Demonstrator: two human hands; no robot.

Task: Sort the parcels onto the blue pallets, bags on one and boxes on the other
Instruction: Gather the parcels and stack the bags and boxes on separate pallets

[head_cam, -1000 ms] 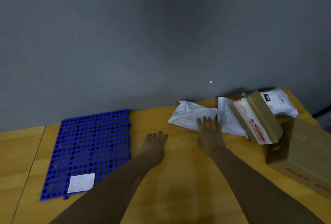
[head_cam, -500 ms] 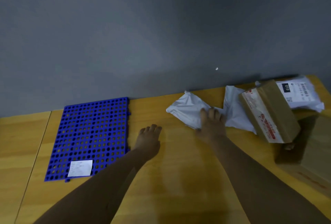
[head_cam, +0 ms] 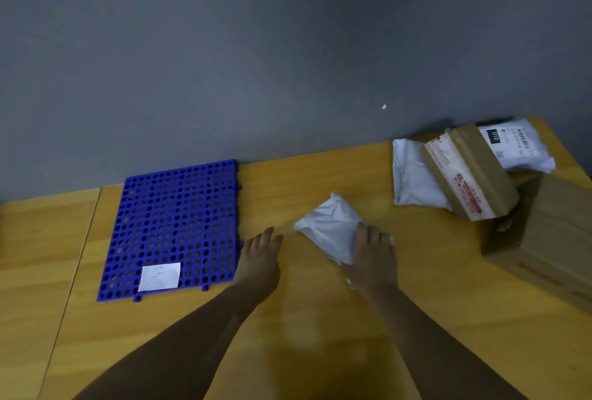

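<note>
My right hand (head_cam: 373,258) hides the near corner of the crumpled white plastic bag (head_cam: 330,226). The view's right edge cuts the big brown cardboard box (head_cam: 557,239).

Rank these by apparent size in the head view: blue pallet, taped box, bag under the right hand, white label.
1. blue pallet, clearly largest.
2. taped box and bag: too close to rank, since the right hand hides part of the bag.
3. label, smallest.
</note>
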